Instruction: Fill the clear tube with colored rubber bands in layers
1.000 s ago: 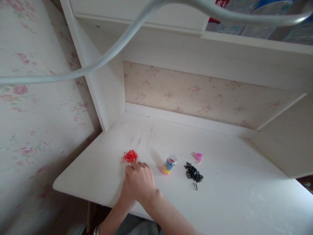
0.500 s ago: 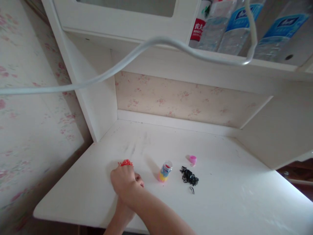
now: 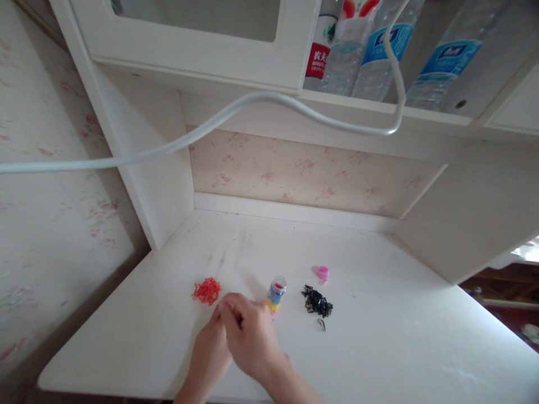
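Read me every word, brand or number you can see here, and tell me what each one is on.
"农夫", on the red label of the leftmost bottle.
"NONGF", fainter, beneath it on that label; the rest is unclear.
Left blue label: pale lettering, too blurred to read.
Right blue label: the same.
Jar: no words readable.

A home, judging by floral wallpaper [image 3: 54,235] and white desk [image 3: 379,336].
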`<state>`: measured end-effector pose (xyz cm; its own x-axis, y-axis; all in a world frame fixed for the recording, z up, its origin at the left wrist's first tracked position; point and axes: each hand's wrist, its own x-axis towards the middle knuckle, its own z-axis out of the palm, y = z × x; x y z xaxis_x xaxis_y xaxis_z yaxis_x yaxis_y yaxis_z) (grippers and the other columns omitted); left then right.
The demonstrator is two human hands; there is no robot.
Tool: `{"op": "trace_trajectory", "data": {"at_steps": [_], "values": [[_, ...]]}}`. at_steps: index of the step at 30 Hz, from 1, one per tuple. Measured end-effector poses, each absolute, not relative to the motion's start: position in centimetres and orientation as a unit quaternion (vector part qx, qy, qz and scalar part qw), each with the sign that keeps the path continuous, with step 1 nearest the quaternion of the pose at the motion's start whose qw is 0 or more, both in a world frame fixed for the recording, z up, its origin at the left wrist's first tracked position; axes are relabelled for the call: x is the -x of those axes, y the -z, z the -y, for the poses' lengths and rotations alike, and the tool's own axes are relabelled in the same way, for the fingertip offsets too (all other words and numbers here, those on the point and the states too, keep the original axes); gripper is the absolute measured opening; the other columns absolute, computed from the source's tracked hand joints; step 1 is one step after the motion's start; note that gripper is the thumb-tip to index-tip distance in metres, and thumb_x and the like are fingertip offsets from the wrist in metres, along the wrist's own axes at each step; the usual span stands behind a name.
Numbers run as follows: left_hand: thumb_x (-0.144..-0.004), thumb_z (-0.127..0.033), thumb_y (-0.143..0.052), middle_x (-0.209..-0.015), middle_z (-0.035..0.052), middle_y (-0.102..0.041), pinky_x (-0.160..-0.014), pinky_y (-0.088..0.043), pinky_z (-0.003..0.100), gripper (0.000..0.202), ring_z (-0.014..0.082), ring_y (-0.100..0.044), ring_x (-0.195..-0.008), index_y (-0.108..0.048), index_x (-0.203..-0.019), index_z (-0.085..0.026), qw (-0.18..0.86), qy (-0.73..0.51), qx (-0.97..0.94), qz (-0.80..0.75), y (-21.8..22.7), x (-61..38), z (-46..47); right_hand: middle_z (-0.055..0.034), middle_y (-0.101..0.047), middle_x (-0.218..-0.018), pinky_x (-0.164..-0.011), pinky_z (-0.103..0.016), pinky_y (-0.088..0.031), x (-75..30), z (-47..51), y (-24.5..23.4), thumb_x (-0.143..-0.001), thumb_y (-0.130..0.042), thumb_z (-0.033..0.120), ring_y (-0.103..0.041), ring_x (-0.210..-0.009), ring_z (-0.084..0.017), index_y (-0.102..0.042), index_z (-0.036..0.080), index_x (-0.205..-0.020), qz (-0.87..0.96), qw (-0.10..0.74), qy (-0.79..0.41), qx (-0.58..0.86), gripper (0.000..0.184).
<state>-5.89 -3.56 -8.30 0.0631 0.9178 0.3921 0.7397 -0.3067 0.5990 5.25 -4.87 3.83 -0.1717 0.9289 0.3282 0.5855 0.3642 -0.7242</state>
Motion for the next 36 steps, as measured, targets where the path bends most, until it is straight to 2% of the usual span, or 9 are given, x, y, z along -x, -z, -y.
{"op": "trace_trajectory", "data": {"at_steps": [3, 5, 8, 12, 16, 19, 27, 31, 36], "values": [[-0.09, -0.021, -0.045, -0.094, 0.0028, -0.063, -0.068, -0.051, 0.027, 0.015, 0.0159, -0.064, -0.077, -0.059, -0.09, -0.023, 0.141, -0.337, -0.741, -0.564, 7.0, 5.7, 4.2, 0.0065, -0.043, -0.049, -0.043, -0.018, -0.025, -10.3, 5.1, -4.6, -0.09, -0.051, 0.04, -0.037, -0.045, -0.007, -0.068, 0.018, -0.089, 0.607, 0.481, -0.311, 0.551, 0.027], [-0.09, -0.021, -0.042, -0.095, 0.0033, -0.062, -0.071, -0.051, 0.027, 0.016, 0.0153, -0.064, -0.078, -0.057, -0.09, -0.023, 0.142, -0.325, -0.745, -0.566, 6.4, 5.5, 4.3, 0.006, -0.042, -0.052, -0.045, -0.019, -0.026, -13.0, 4.5, -4.7, -0.087, -0.055, 0.045, -0.036, -0.049, -0.008, -0.068, 0.017, -0.088, 0.557, 0.512, -0.326, 0.567, 0.031], [-0.09, -0.019, -0.041, -0.095, 0.0037, -0.061, -0.07, -0.05, 0.027, 0.016, 0.015, -0.063, -0.075, -0.056, -0.09, -0.023, 0.135, -0.322, -0.745, -0.568, 6.4, 5.5, 4.3, 0.0055, -0.042, -0.054, -0.046, -0.02, -0.025, -15.4, 3.3, -4.5, -0.084, -0.057, 0.046, -0.033, -0.05, -0.009, -0.069, 0.016, -0.085, 0.554, 0.501, -0.322, 0.582, 0.032], [-0.09, -0.02, -0.041, -0.093, 0.0042, -0.061, -0.069, -0.05, 0.026, 0.016, 0.0152, -0.063, -0.075, -0.056, -0.089, -0.024, 0.136, -0.333, -0.743, -0.564, 6.7, 5.5, 4.3, 0.0068, -0.039, -0.049, -0.044, -0.021, -0.021, -15.9, 2.2, -4.3, -0.083, -0.054, 0.042, -0.032, -0.046, -0.009, -0.07, 0.018, -0.082, 0.602, 0.44, -0.283, 0.603, 0.028], [-0.09, -0.02, -0.042, -0.093, 0.0041, -0.062, -0.07, -0.05, 0.027, 0.015, 0.0154, -0.063, -0.075, -0.056, -0.089, -0.024, 0.138, -0.343, -0.738, -0.565, 6.6, 5.5, 4.3, 0.006, -0.042, -0.045, -0.045, -0.022, -0.023, -15.5, 1.9, -4.5, -0.08, -0.052, 0.033, -0.036, -0.043, -0.009, -0.072, 0.02, -0.076, 0.635, 0.383, -0.22, 0.634, 0.024], [-0.088, -0.019, -0.043, -0.093, 0.0038, -0.062, -0.069, -0.05, 0.026, 0.015, 0.0156, -0.063, -0.074, -0.057, -0.088, -0.024, 0.14, -0.339, -0.738, -0.566, 6.4, 5.4, 4.3, 0.0054, -0.043, -0.044, -0.044, -0.022, -0.024, -15.5, 1.9, -4.7, -0.079, -0.051, 0.034, -0.037, -0.042, -0.009, -0.073, 0.019, -0.077, 0.629, 0.38, -0.203, 0.647, 0.027], [-0.09, -0.02, -0.042, -0.092, 0.0038, -0.06, -0.071, -0.047, 0.027, 0.014, 0.0162, -0.061, -0.076, -0.055, -0.089, -0.023, 0.158, -0.338, -0.734, -0.567, 6.2, 5.5, 4.4, 0.0054, -0.042, -0.051, -0.044, -0.022, -0.026, -16.8, 2.9, -3.9, -0.082, -0.056, 0.044, -0.035, -0.046, -0.009, -0.071, 0.016, -0.086, 0.55, 0.5, -0.226, 0.63, 0.032], [-0.091, -0.022, -0.039, -0.095, 0.0037, -0.059, -0.072, -0.047, 0.029, 0.016, 0.0154, -0.06, -0.075, -0.055, -0.091, -0.023, 0.181, -0.328, -0.731, -0.571, 5.9, 5.4, 4.5, 0.0018, -0.052, -0.06, -0.045, -0.022, -0.028, -17.5, 3.5, -0.6, -0.081, -0.058, 0.051, -0.038, -0.049, -0.01, -0.069, 0.014, -0.089, 0.488, 0.548, -0.284, 0.617, 0.039], [-0.091, -0.021, -0.039, -0.094, 0.0038, -0.06, -0.071, -0.048, 0.028, 0.017, 0.0162, -0.061, -0.078, -0.055, -0.089, -0.023, 0.18, -0.318, -0.73, -0.577, 5.5, 5.2, 4.6, -0.0006, -0.056, -0.066, -0.047, -0.022, -0.03, -17.6, 4.2, 4.3, -0.081, -0.056, 0.054, -0.043, -0.055, -0.012, -0.068, 0.013, -0.094, 0.453, 0.547, -0.329, 0.623, 0.045]]}}
